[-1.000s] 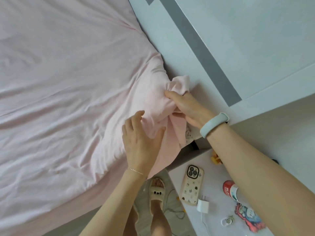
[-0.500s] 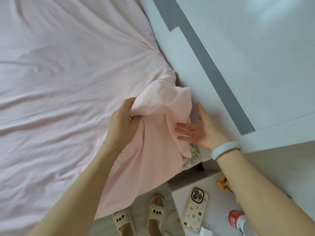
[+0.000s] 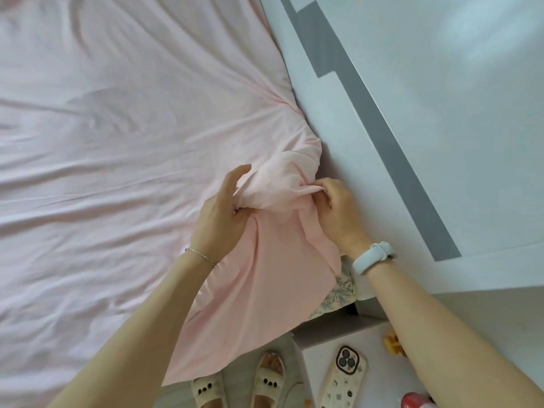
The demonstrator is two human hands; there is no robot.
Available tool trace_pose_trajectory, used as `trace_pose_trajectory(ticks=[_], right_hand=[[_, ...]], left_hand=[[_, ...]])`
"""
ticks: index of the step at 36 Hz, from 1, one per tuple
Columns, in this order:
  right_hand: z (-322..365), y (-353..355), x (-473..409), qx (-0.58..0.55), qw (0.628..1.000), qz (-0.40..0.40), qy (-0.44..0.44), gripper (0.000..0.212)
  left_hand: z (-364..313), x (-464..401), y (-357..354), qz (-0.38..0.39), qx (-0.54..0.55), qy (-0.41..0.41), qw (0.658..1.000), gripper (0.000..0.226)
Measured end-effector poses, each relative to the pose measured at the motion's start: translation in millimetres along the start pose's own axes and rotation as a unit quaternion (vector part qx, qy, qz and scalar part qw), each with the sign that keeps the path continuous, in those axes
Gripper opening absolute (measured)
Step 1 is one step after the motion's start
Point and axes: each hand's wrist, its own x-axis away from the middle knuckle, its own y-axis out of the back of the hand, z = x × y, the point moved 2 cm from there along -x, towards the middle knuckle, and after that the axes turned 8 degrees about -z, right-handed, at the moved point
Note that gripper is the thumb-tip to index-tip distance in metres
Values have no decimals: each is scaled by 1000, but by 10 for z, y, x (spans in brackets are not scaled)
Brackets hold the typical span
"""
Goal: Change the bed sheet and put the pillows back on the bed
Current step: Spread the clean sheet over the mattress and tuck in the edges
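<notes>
A pale pink bed sheet point(image 3: 123, 160) covers the bed, wrinkled and bunched at the near right corner by the headboard. My left hand point(image 3: 222, 214) grips the left side of that bunched fold. My right hand point(image 3: 338, 212) pinches the fold's right side against the headboard. Loose pink cloth hangs from the corner toward the floor. A flower-patterned mattress corner point(image 3: 338, 293) shows below my right wrist. No pillows are in view.
A white and grey headboard point(image 3: 412, 119) runs along the bed's right side. A nightstand point(image 3: 379, 375) at the lower right holds a phone point(image 3: 344, 378), a yellow clip point(image 3: 393, 344) and a red-capped item point(image 3: 415, 401). My slippered feet point(image 3: 238, 387) stand beside the bed.
My right hand went from flat against the hanging cloth to pinching the bunched fold. My left hand kept its hold on the fold, which now sits closer to the headboard.
</notes>
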Motion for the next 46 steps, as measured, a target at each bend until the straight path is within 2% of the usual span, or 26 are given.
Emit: trace_pose_trajectory(ticks=[3,6,8,10,13,14,16,17,18,20,21,23,25,26,27,31,32,35,40,42,43,46], right_hand=[[-55,117,-59,-57,990,95,-93,21],[-194,189,-147,5,982,152,-114,18],[-272,176,-208,72,975,174,-116,29],[-277,149,-280,140,971,163,-106,39],[-251,137,-371,213,966,88,-121,26],[-264,131,-366,221,963,65,-143,28],[-285,111,-280,165,959,51,-225,33],[-277,103,-198,79,955,53,-280,34],[-288,84,-104,-43,930,66,-359,35],[-365,27,59,-285,812,96,-500,28],[-433,13,115,-366,760,102,-528,24],[-517,16,144,-447,696,96,-554,27],[-563,11,53,-489,653,71,-574,40],[-530,20,-14,-486,650,61,-581,50],[-492,8,-114,-475,658,63,-581,54],[-346,-62,-481,-357,789,103,-489,55],[-294,-76,-534,-325,807,116,-479,52],[-4,-106,-705,-268,835,165,-451,34],[530,-161,-988,-178,879,269,-350,45],[692,-150,-1074,-174,896,278,-299,44],[749,-136,-1094,-178,906,274,-268,37],[730,-47,-1064,-175,924,260,-219,22]], left_hand=[[0,4,-14,36,-12,-26,999,67],[-16,0,-52,64,-25,-39,997,66],[-11,7,-100,75,-25,-37,996,61],[9,12,-142,75,-16,-26,997,56],[13,12,-190,70,-3,-15,997,52],[8,6,-197,66,0,-12,998,52],[-9,-8,-203,53,2,-6,999,51],[-15,-14,-205,48,2,-6,999,51],[-13,-20,-211,46,2,-5,999,51],[-1,-14,-229,56,6,-1,998,51],[7,-5,-241,63,6,0,998,51],[21,14,-267,79,5,-1,997,51],[24,47,-296,91,3,-4,996,51],[22,75,-318,96,-2,-10,995,50],[19,110,-350,101,-5,-19,995,51],[18,259,-469,96,8,-54,994,50],[14,272,-463,84,17,-62,994,49],[-53,257,-326,27,40,-76,996,48],[-239,279,-69,-65,42,-123,989,50],[-322,311,-28,-98,35,-148,983,44],[-356,329,-26,-107,33,-156,981,44],[-400,417,-125,-84,25,-170,982,48]])
